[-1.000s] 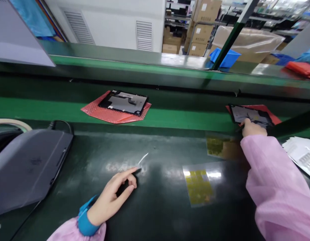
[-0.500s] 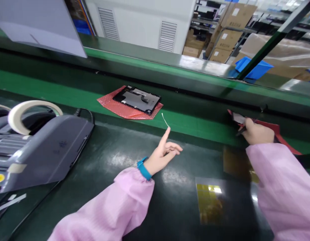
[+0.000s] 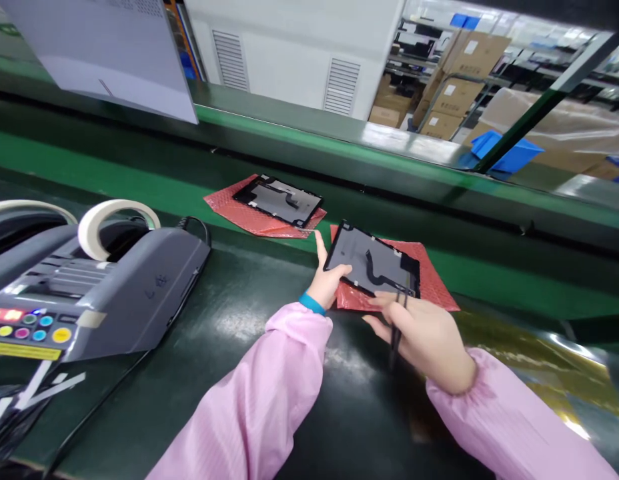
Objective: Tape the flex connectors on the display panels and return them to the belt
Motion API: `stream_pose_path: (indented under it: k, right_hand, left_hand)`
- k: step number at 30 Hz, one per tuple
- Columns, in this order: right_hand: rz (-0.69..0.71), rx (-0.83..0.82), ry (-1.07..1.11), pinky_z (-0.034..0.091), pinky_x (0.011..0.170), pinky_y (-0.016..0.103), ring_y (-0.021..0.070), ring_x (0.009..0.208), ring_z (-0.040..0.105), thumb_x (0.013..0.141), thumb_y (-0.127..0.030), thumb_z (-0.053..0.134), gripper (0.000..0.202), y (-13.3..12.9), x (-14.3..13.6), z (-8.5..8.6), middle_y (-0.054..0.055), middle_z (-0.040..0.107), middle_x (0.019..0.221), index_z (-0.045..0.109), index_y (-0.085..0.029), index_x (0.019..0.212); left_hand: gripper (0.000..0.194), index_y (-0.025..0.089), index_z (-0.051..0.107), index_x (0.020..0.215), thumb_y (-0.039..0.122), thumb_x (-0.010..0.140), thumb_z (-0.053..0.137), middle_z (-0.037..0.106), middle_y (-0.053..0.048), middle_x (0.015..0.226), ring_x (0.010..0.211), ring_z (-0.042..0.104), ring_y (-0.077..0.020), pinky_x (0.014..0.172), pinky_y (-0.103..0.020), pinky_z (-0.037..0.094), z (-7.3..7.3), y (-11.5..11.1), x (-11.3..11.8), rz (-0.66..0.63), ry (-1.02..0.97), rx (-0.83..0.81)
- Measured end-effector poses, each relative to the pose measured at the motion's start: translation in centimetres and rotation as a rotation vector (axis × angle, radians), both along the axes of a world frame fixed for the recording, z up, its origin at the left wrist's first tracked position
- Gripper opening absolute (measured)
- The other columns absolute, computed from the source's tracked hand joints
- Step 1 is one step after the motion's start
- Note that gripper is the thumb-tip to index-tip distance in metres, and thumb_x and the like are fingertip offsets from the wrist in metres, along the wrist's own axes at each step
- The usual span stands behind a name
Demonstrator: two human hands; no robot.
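In front of me a tablet screen panel (image 3: 362,257), back side up with a dark flex cable on it, lies over a red bubble-wrap bag (image 3: 434,280). My left hand (image 3: 327,277) grips its left edge, thumb on top; the fingers underneath are hidden. The index finger points away, with a thin white strip (image 3: 307,230) at its tip. At the panel's lower right side, my right hand (image 3: 424,333) holds dark tweezers (image 3: 394,333), fingers close to the edge. A second screen panel (image 3: 277,200) rests on another red bubble-wrap bag (image 3: 222,205) farther back.
A grey tape dispenser (image 3: 154,287) with a roll of tape (image 3: 92,230) stands at left, its cable on the dark bench (image 3: 229,373). Yellowish transparent film (image 3: 519,353) lies at right. A raised green ledge (image 3: 289,127) runs along the back, beneath a hanging white board (image 3: 124,60).
My right hand has come left from the far right, and the screen panel with its red bag now lies before me. My left hand has moved onto the panel's left edge.
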State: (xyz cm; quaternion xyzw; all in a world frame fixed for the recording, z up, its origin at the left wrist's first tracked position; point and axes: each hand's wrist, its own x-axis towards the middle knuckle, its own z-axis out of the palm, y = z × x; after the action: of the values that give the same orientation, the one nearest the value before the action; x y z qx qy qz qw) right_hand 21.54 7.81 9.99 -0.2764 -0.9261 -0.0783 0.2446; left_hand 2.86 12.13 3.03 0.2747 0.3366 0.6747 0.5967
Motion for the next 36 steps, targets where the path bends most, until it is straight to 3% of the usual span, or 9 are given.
stream_pose_path:
  k: [4, 8, 13, 17, 20, 23, 27, 31, 36]
  right_hand:
    - [-0.228, -0.105, 0.100, 0.053, 0.065, 0.027, 0.0195, 0.079, 0.076, 0.101, -0.033, 0.055, 0.018, -2.1, 3.9, 0.8, 0.005, 0.080, 0.093, 0.060, -0.024, 0.086]
    - [-0.402, -0.315, 0.148, 0.056, 0.064, 0.029, 0.0213, 0.078, 0.076, 0.101, -0.042, 0.053, 0.023, -4.8, 7.0, 1.1, 0.005, 0.080, 0.097, 0.054, -0.027, 0.084]
    - [-0.421, -0.473, 0.262, 0.058, 0.064, 0.029, 0.0226, 0.079, 0.078, 0.100, -0.041, 0.055, 0.029, -9.0, 7.7, -0.5, 0.005, 0.080, 0.094, 0.043, -0.028, 0.077]
    - [-0.392, -0.550, 0.341, 0.058, 0.059, 0.025, 0.0211, 0.072, 0.077, 0.100, -0.041, 0.056, 0.024, -11.6, 6.9, -2.2, 0.004, 0.080, 0.087, 0.050, -0.027, 0.081]
    - [-0.375, -0.584, 0.421, 0.057, 0.056, 0.026, 0.0197, 0.063, 0.074, 0.102, -0.053, 0.047, 0.031, -12.4, 6.3, -2.9, 0.004, 0.078, 0.084, 0.062, -0.027, 0.096]
    - [-0.317, -0.608, 0.468, 0.058, 0.061, 0.031, 0.0220, 0.071, 0.072, 0.102, -0.060, 0.035, 0.048, -12.5, 5.5, -2.9, 0.006, 0.074, 0.087, 0.068, -0.027, 0.114]
    - [-0.322, -0.652, 0.511, 0.057, 0.073, 0.034, 0.0236, 0.086, 0.070, 0.102, -0.046, 0.047, 0.031, -12.1, 3.0, -2.6, 0.007, 0.072, 0.098, 0.070, -0.028, 0.115]
    - [-0.346, -0.861, 0.814, 0.047, 0.051, 0.022, 0.0129, 0.056, 0.059, 0.097, -0.038, 0.062, 0.013, -10.9, -0.2, -3.6, -0.002, 0.064, 0.072, 0.063, -0.026, 0.093]
    - [-0.347, -1.200, 1.061, 0.033, 0.037, 0.018, 0.0064, 0.039, 0.040, 0.094, -0.040, 0.067, 0.030, -9.0, -2.3, -5.5, -0.006, 0.055, 0.058, 0.049, -0.023, 0.077]
  left_hand:
    - [0.118, 0.031, 0.002, 0.163, 0.019, 0.067, 0.070, 0.064, -0.002, 0.142, 0.125, 0.063, -0.0255, 0.112, -0.039, 0.041, 0.6, 1.2, -3.1, -0.192, 0.188, 0.042]
    - [0.109, 0.022, 0.020, 0.162, 0.020, 0.065, 0.071, 0.076, -0.005, 0.119, 0.101, 0.072, -0.0263, 0.102, -0.042, 0.049, 0.4, 2.0, -6.7, -0.395, 0.370, -0.022]
    - [0.105, 0.014, 0.036, 0.157, 0.026, 0.065, 0.085, 0.075, -0.013, 0.119, 0.101, 0.072, -0.0289, 0.100, -0.045, 0.051, 0.1, 2.2, -10.7, -0.456, 0.508, -0.080]
    - [0.107, 0.015, 0.040, 0.154, 0.032, 0.062, 0.091, 0.066, -0.018, 0.136, 0.119, 0.066, -0.0317, 0.107, -0.045, 0.047, -0.5, 2.9, -12.6, -0.309, 0.600, -0.068]
    - [0.100, 0.015, 0.023, 0.159, 0.040, 0.080, 0.078, 0.061, -0.022, 0.141, 0.125, 0.063, -0.0311, 0.109, -0.050, 0.045, -1.3, 3.7, -12.7, -0.096, 0.642, -0.033]
    - [0.082, 0.019, 0.014, 0.161, 0.034, 0.093, 0.059, 0.052, -0.020, 0.149, 0.136, 0.054, -0.0275, 0.114, -0.051, 0.040, -2.0, 3.5, -12.4, 0.133, 0.685, 0.043]
    - [0.072, 0.022, 0.027, 0.156, 0.018, 0.090, 0.056, 0.054, -0.014, 0.146, 0.142, 0.045, -0.0229, 0.124, -0.047, 0.025, -2.3, 0.5, -12.2, 0.301, 0.830, 0.241]
    - [0.080, 0.025, 0.018, 0.158, 0.007, 0.090, 0.054, 0.058, -0.014, 0.137, 0.133, 0.053, -0.0247, 0.119, -0.053, 0.035, -1.8, -4.5, -11.8, 0.349, 1.109, 0.630]
    - [0.089, 0.031, 0.008, 0.160, -0.003, 0.088, 0.049, 0.066, -0.010, 0.123, 0.125, 0.061, -0.0236, 0.112, -0.051, 0.046, -0.6, -10.0, -10.6, 0.078, 1.118, 0.775]
